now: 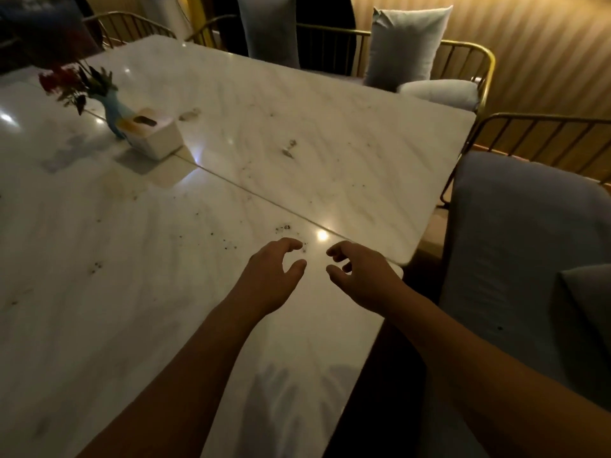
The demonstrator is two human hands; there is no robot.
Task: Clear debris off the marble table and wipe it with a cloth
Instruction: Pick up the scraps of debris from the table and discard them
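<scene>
Hidden and unresolved details at the hands

The fingertips of the left hand (271, 272) and right hand (362, 279) are curled under and hidden, so contact with the marble table (132, 292) cannot be told. The specks (283, 228) just beyond them are too small to be identified. Both forearms (185, 375) are cut off by the lower edge.

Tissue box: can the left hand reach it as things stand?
Probably, with a long stretch: only bare marble table and scattered crumbs lie between the left hand and the tissue box.
</scene>
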